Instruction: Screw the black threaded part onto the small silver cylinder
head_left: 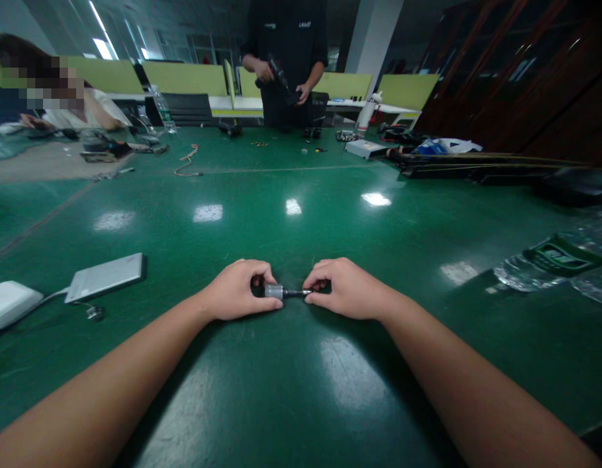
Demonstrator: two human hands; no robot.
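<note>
My left hand (237, 290) is gripping a silver-grey metal cylinder (274, 291) between thumb and fingers, while my right hand (350, 289) is pinching the far end of the slim dark shaft (294, 293) extending from it. I am holding both crosswise at the green tabletop (262, 221), between a pale rectangular device (106, 276) and a green-labelled plastic bottle (557, 256).

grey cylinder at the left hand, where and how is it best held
The grey cylinder is probably best taken by its round wall, coming from the left. It lies on its side, and the thin dark shaft runs from its right end toward the right hand. A pinch grip across near and far sides, as the left hand has it, suits that shape.
</note>
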